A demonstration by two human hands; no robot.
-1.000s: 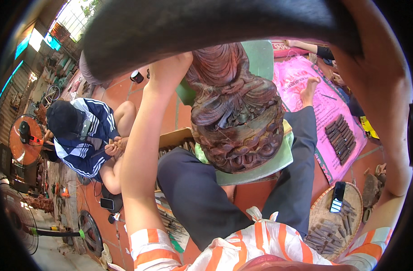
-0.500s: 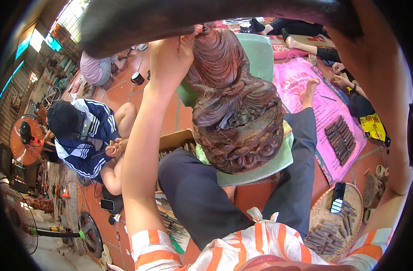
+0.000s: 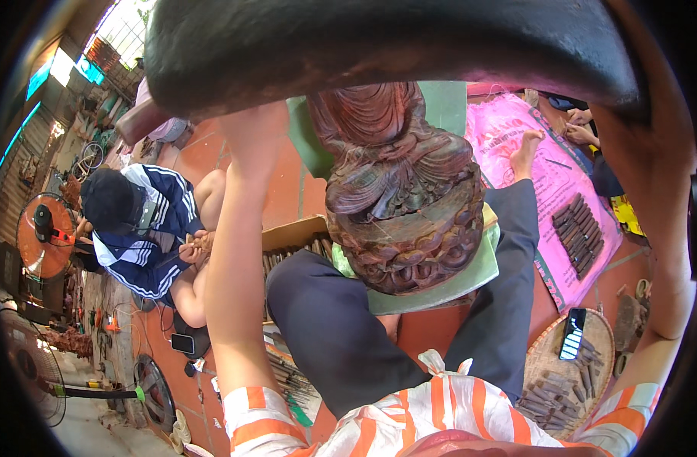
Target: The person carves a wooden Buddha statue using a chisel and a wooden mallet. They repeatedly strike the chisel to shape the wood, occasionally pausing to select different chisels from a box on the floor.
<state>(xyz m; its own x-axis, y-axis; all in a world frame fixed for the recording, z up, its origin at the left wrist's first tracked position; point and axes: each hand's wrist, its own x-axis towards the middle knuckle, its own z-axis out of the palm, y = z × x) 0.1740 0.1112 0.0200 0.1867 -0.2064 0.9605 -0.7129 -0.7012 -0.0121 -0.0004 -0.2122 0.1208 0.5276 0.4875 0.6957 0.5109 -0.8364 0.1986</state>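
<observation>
A large dark wooden mallet (image 3: 394, 53) spans the top of the picture, very near me. My right hand (image 3: 663, 76), at the upper right, is closed on its end, though mostly in shadow. My left hand (image 3: 257, 133) is raised beside a carved dark-wood statue (image 3: 400, 179) of a seated robed figure; the mallet hides most of its fingers. A reddish-brown rounded stick end (image 3: 141, 122) pokes out below the mallet's left end; whether it lies in my left hand is hidden. The statue's head is covered too. It stands on a pale green plastic chair (image 3: 470, 276) between my knees.
To the left, a person in a dark cap (image 3: 108, 199) sits on the floor near an orange fan (image 3: 43, 236). Rows of carving tools (image 3: 578, 238) lie on a pink sheet (image 3: 508, 129). A woven tray (image 3: 543, 358) holds more tools and a phone (image 3: 572, 333).
The mallet has come lower and now hides the statue's head and my left fingers. My left hand has shifted slightly left and down. A stick end has come into view at the left.
</observation>
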